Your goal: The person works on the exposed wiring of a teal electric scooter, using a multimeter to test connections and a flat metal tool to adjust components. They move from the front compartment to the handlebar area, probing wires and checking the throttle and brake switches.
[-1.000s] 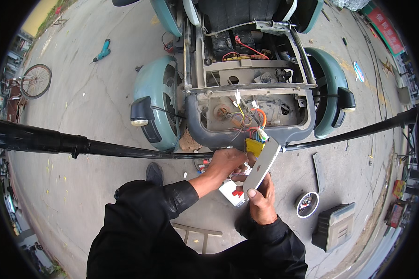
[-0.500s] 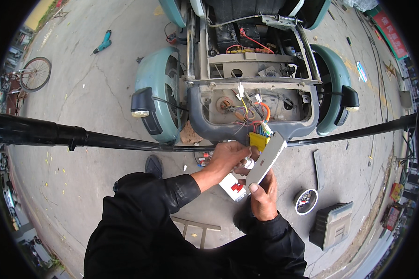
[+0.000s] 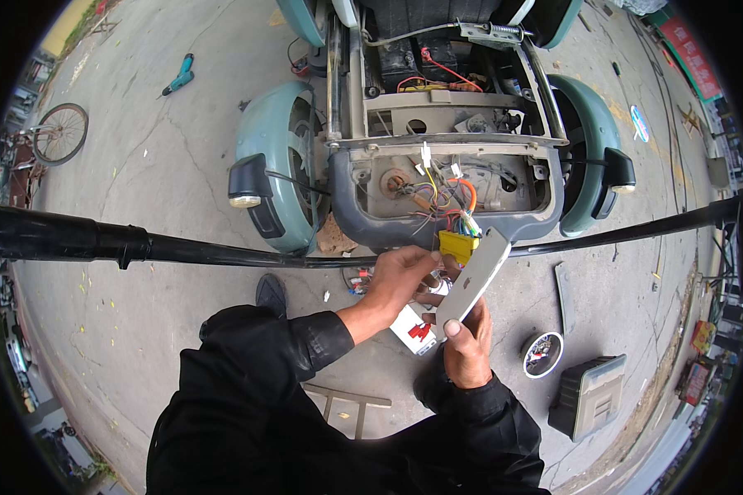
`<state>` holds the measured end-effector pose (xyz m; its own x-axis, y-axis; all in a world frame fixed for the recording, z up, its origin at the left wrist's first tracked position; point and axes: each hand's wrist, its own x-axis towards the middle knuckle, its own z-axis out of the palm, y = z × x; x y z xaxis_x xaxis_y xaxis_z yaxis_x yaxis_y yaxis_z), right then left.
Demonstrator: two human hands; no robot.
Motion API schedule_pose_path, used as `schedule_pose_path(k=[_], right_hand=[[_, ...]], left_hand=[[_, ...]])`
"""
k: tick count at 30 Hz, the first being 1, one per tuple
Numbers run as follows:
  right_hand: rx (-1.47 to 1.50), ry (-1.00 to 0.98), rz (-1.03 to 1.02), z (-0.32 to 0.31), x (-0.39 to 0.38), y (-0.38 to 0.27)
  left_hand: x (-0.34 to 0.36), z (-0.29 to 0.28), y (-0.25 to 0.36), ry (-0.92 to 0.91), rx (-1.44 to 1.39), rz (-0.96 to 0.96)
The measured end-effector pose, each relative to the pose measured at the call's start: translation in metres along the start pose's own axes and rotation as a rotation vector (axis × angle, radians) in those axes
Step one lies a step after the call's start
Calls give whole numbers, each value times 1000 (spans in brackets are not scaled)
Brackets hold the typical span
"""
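The left hand (image 3: 400, 276) had slid closer to the yellow connector (image 3: 458, 246) — pinching it just above the right hand (image 3: 468, 351), which gripped the grey module (image 3: 473, 283) — long axis tilted up-right.

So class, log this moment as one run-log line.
left hand: at yellow connector | right hand: holds grey flat box | wires: hang from open vehicle rear
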<state>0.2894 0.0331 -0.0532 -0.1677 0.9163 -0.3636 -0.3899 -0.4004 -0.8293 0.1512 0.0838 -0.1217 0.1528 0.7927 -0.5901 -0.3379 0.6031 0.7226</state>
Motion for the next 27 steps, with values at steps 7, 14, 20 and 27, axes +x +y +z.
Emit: schedule_pose_path(k=[7,14,20,27], right_hand=[[13,5,0,0,1,1],[-10,28,14,0,1,-4],[-96,63,29,0,4,-5],[-87,53,5,-2,2,-2]], left_hand=[[-5,-4,9,-55,-58,-58],[2,-15,11,-142,-10,-117],[6,-25,8,-233,107,-114],[7,-21,5,-210,271,70]])
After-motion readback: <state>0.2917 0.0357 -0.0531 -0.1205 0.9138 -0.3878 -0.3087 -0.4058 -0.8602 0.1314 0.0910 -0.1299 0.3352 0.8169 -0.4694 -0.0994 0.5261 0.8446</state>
